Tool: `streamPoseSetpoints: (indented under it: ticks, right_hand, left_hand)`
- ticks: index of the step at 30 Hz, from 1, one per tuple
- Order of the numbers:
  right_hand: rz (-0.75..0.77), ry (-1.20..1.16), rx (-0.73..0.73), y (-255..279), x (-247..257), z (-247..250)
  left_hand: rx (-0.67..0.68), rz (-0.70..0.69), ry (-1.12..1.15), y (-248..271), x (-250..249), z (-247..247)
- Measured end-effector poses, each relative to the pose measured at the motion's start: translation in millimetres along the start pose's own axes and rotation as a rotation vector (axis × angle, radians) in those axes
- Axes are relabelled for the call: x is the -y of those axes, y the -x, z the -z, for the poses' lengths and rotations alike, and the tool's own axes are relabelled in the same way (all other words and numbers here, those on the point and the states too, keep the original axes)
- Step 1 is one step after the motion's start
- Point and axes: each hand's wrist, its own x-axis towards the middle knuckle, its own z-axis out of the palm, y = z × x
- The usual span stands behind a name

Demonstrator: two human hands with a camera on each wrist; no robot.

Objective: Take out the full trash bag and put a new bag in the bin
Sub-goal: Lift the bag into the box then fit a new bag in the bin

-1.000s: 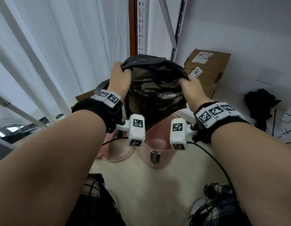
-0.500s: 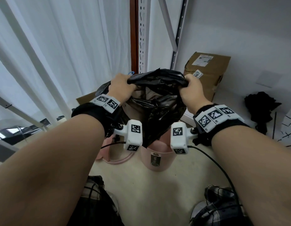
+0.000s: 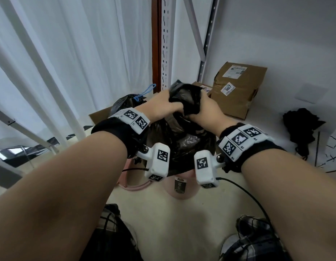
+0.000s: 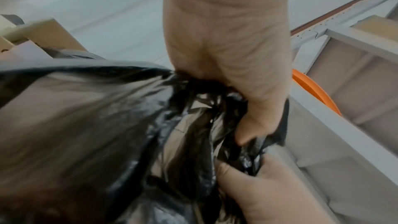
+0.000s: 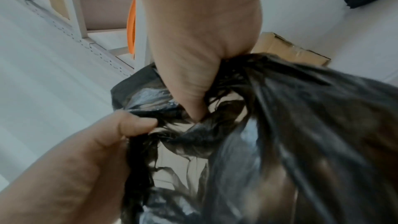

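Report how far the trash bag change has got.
Done: the mouth of the black trash bag is gathered into a bunch. In hand: the left hand and right hand both grip that bunch, side by side, above the pink bin; the bag's bottom is hidden behind the wrist cameras, so whether it has cleared the bin is unclear. Left: carry it off and line the bin; no new bag shows.

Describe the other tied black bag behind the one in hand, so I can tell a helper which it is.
Start at the red-brown upright post by the white curtain. Near its foot, left of the left hand, sits a second black bag behind a cardboard flap. A blue drawstring loop sticking up from its neck sets it apart.
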Motion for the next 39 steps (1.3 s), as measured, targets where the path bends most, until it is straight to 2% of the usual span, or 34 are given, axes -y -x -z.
streamPoseSetpoints:
  ticks: [2,3,6,9,12,18,20,23,24,28,31,36,38,39]
  right_hand:
    - [0.001,0.189,0.008,3,-1,2]
    - [0.005,0.238,-0.01,4,-1,4]
    - [-0.004,0.231,-0.046,5,-2,8]
    - [-0.003,0.229,-0.046,3,-3,5]
    - [-0.036,0.198,-0.068,1,-1,1]
    - [-0.034,-0.03,-0.034,-2,7,3]
    - [-0.049,0.045,0.0,-1,3,4]
    - [-0.103,0.208,0.008,0,-4,5]
    - [-0.113,0.219,0.0,-1,-6,7]
    - [-0.121,0.173,-0.04,-1,-8,8]
    - [-0.13,0.087,-0.059,1,-4,3]
    - [-0.122,-0.1,-0.003,2,4,7]
    - [-0.123,0.024,0.014,2,4,10]
    - [-0.13,0.115,0.025,1,3,10]
  left_hand:
    - [0.061,0.014,-0.101,-1,6,0]
    - [0.034,0.02,-0.164,0,7,1]
    - [-0.213,0.052,-0.463,-3,10,8]
    - [-0.398,0.09,-0.551,-5,10,11]
    - [-0.351,-0.003,-0.443,-9,15,10]
    - [-0.287,-0.082,-0.265,-6,13,6]
    - [-0.195,-0.088,-0.214,-3,11,7]
    - [-0.051,-0.097,-0.36,0,8,9]
    - [-0.064,-0.095,-0.413,-1,10,10]
    - [-0.286,-0.084,-0.543,-5,11,10]
    - [-0.327,-0.074,-0.498,-6,9,2]
    - [-0.244,-0.057,-0.261,-8,12,1]
    - [-0.162,-0.06,-0.228,-7,10,2]
    - [-0.121,-0.063,-0.283,-5,9,3]
